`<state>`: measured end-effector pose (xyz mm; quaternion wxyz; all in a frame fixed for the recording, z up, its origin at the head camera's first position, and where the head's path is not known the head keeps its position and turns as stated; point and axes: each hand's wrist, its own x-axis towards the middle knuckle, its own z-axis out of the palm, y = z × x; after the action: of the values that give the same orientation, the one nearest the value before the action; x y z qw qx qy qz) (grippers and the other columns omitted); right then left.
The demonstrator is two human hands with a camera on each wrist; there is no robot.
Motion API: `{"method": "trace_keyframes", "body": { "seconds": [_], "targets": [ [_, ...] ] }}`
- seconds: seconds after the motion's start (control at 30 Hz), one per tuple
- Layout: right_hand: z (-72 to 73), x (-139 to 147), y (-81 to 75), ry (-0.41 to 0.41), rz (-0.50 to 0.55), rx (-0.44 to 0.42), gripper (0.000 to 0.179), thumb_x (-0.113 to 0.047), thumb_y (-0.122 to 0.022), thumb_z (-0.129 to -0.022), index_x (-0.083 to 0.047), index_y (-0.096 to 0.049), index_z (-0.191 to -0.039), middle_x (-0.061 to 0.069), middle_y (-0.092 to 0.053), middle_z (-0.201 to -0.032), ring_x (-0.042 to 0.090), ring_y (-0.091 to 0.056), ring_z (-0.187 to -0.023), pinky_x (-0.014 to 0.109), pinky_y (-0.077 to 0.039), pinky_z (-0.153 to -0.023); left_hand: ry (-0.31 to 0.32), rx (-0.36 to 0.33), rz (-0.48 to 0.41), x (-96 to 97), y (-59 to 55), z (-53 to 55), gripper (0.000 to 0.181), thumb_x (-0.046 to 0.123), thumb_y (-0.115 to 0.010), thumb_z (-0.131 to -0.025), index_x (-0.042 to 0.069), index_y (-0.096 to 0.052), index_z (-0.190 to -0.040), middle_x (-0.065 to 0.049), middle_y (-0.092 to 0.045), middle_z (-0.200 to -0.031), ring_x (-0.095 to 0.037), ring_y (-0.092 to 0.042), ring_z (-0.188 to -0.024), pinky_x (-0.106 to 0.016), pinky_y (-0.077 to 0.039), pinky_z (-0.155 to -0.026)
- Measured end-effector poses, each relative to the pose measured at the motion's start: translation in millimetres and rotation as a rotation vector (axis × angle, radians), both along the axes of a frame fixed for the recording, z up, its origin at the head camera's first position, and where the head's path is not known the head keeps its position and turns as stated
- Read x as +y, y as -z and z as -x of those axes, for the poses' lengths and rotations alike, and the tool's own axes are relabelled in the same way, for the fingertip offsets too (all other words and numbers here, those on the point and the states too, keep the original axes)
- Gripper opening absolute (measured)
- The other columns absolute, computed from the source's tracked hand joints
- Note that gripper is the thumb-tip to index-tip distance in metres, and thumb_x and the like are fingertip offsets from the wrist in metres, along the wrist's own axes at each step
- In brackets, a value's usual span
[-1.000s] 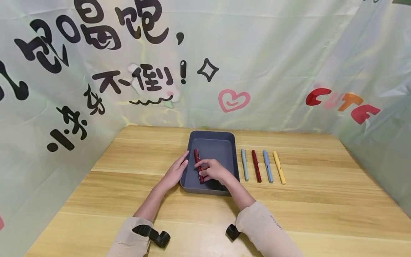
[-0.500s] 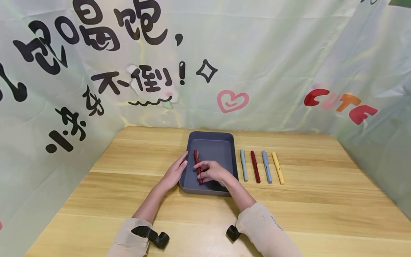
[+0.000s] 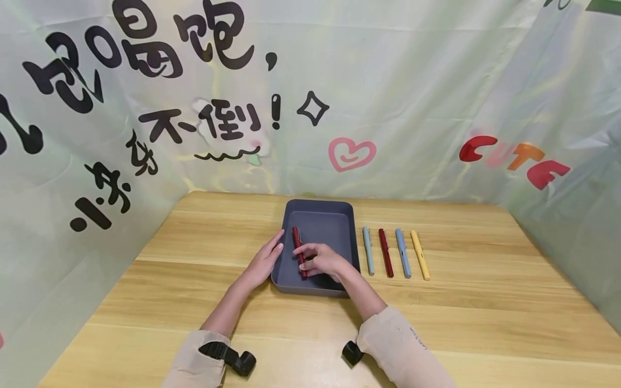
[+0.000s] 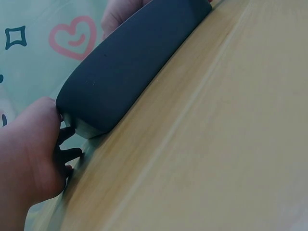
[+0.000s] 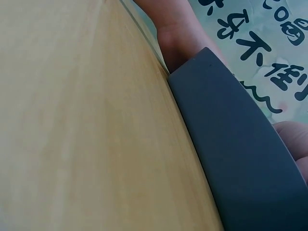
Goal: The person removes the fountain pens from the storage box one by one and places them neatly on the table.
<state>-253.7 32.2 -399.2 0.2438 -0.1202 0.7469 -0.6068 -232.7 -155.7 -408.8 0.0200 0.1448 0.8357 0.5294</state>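
A dark red pen (image 3: 296,237) with a clip lies lengthwise along the left part of a dark grey-blue tray (image 3: 330,222). My right hand (image 3: 322,260) reaches into the tray and pinches the pen's near half between thumb and fingers. Against the tray's left outer wall rests my left hand (image 3: 262,262), its fingers extended along the side. From the left wrist, the left hand (image 4: 31,149) touches the end of the tray's outer wall (image 4: 125,72). In the right wrist view the tray wall (image 5: 231,139) hides most of the right hand (image 5: 291,139).
Right of the tray, a row of pens lies on the wooden table (image 3: 485,302): light teal (image 3: 368,250), dark red (image 3: 386,253), blue (image 3: 403,253) and yellow (image 3: 420,255). A printed curtain (image 3: 412,97) hangs behind the table and along its sides.
Both hands, the tray and the pens keep nearly the same places. The right hand stays on the red pen, and the head view has shifted slightly.
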Motion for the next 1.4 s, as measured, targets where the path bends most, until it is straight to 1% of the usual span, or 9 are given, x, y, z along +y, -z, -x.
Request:
{"method": "trace_keyframes", "body": {
  "seconds": [0.17,0.27,0.47,0.63,0.93,1.13,1.27,1.37,1.4],
  "targets": [
    [0.2,1,0.4,0.016,0.002,-0.006,0.036,0.011,-0.057,-0.083,0.005,-0.056,-0.119,0.018,-0.051,-0.106,0.021,-0.059,-0.075,0.036,-0.053,-0.071,-0.007,0.006,-0.007,-3.8,23.4,15.9,0.047,0.023,-0.033,-0.102,0.007,-0.024,-0.146,-0.016,-0.02,-0.148,-0.033,-0.019,-0.133,-0.049,-0.017,-0.105],
    [0.5,1,0.7,0.022,0.002,0.0,0.036,0.012,-0.057,-0.083,0.004,-0.056,-0.119,0.018,-0.05,-0.106,0.021,-0.058,-0.075,0.036,-0.053,-0.071,-0.02,0.011,-0.001,-4.1,29.0,18.9,0.047,0.024,-0.033,-0.102,0.01,-0.025,-0.146,-0.014,-0.022,-0.148,-0.032,-0.021,-0.133,-0.049,-0.02,-0.104],
    [-0.6,0,-0.8,0.035,0.005,0.003,0.036,0.012,-0.058,-0.083,0.004,-0.057,-0.118,0.017,-0.051,-0.105,0.02,-0.058,-0.074,0.036,-0.053,-0.071,-0.022,0.016,-0.006,-3.9,29.8,19.2,0.047,0.025,-0.033,-0.102,0.009,-0.025,-0.146,-0.014,-0.021,-0.148,-0.033,-0.021,-0.132,-0.05,-0.021,-0.104],
    [-1.8,1,-2.0,0.031,0.0,0.019,0.036,0.013,-0.057,-0.082,0.006,-0.057,-0.117,0.018,-0.051,-0.105,0.021,-0.058,-0.073,0.036,-0.053,-0.07,-0.019,-0.001,-0.006,-4.0,30.9,19.5,0.049,0.026,-0.032,-0.102,0.008,-0.023,-0.146,-0.016,-0.019,-0.148,-0.035,-0.019,-0.133,-0.053,-0.019,-0.104],
    [3.5,6,-1.5,0.049,-0.01,0.026,0.036,0.014,-0.058,-0.081,0.005,-0.059,-0.115,0.018,-0.052,-0.105,0.021,-0.058,-0.073,0.037,-0.053,-0.07,-0.051,0.005,0.024,-3.4,30.0,20.0,0.047,0.026,-0.032,-0.102,0.012,-0.025,-0.146,-0.013,-0.023,-0.148,-0.031,-0.022,-0.133,-0.049,-0.02,-0.105],
    [3.5,9,-4.1,0.058,-0.03,0.032,0.036,0.013,-0.059,-0.081,0.004,-0.059,-0.116,0.019,-0.053,-0.107,0.021,-0.058,-0.075,0.037,-0.053,-0.07,-0.059,0.006,0.02,-3.9,30.9,20.4,0.047,0.026,-0.033,-0.102,0.012,-0.026,-0.146,-0.012,-0.023,-0.148,-0.03,-0.021,-0.133,-0.048,-0.019,-0.105],
    [2.2,13,-7.4,0.061,-0.047,0.045,0.035,0.012,-0.059,-0.081,0.003,-0.06,-0.115,0.018,-0.053,-0.108,0.021,-0.059,-0.076,0.036,-0.053,-0.07,-0.052,0.004,0.026,-4.6,31.6,20.6,0.047,0.026,-0.033,-0.102,0.012,-0.025,-0.146,-0.013,-0.022,-0.148,-0.031,-0.02,-0.133,-0.048,-0.018,-0.106],
    [1.2,16,-9.7,0.069,-0.052,0.054,0.035,0.011,-0.06,-0.082,0.002,-0.06,-0.115,0.017,-0.053,-0.108,0.022,-0.059,-0.076,0.035,-0.053,-0.07,-0.039,0.004,0.011,-4.4,27.8,18.1,0.048,0.027,-0.033,-0.102,0.011,-0.025,-0.146,-0.015,-0.022,-0.148,-0.033,-0.02,-0.133,-0.049,-0.017,-0.106],
    [0.8,18,-10.5,0.073,-0.052,0.056,0.035,0.011,-0.06,-0.081,0.002,-0.06,-0.115,0.017,-0.053,-0.108,0.022,-0.059,-0.077,0.035,-0.053,-0.07,-0.033,0.005,0.011,-3.1,22.0,14.5,0.048,0.025,-0.033,-0.102,0.009,-0.025,-0.146,-0.017,-0.022,-0.147,-0.034,-0.02,-0.133,-0.05,-0.017,-0.105]
  ]
}}
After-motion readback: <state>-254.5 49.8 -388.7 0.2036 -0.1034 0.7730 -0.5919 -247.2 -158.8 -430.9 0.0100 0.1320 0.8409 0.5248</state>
